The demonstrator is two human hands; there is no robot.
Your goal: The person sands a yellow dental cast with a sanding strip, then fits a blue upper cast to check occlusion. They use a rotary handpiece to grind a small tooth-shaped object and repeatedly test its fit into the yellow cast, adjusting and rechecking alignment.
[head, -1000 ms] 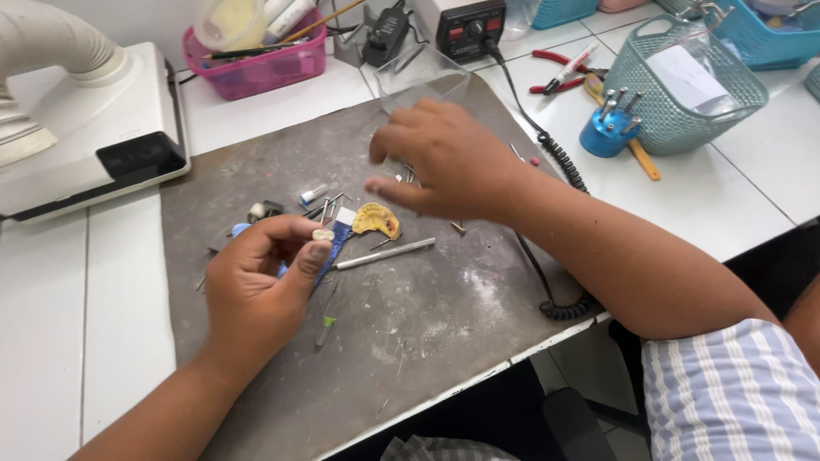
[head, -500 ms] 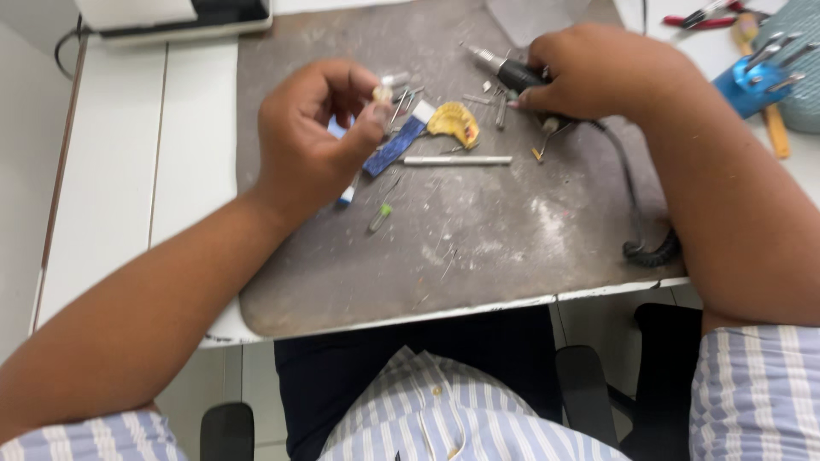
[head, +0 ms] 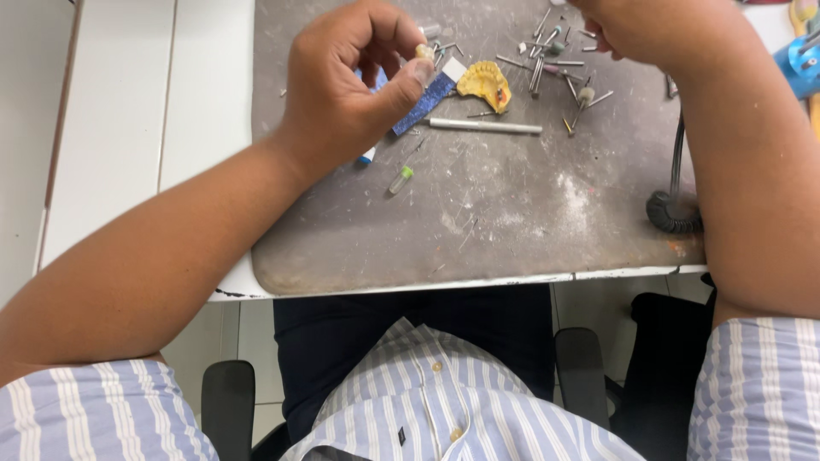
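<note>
My left hand [head: 354, 81] is raised over the grey work mat [head: 512, 248] and pinches a small tooth-coloured piece [head: 424, 52] between thumb and fingertips. A blue abrasive strip [head: 427, 101] lies just under that hand. To its right are a yellow dental plate [head: 485, 83] and a thin metal rod [head: 484, 126]. My right hand [head: 649, 30] is curled at the frame's top edge, above several loose burs [head: 547, 61]. What it grips is hidden, but a black cord [head: 679, 141] runs up toward it.
The cord ends in a black coil [head: 673, 212] at the mat's right side. A small green-tipped bit [head: 400, 177] lies mid-mat. White tabletop [head: 128, 128] lies to the left, a blue tool holder [head: 803, 55] at far right. My lap and black chair arms [head: 226, 397] are below.
My view has tilted down and moved closer. My left hand lifted the small piece nearer. My right hand shifted to the top edge, and the dark handpiece it held is out of sight.
</note>
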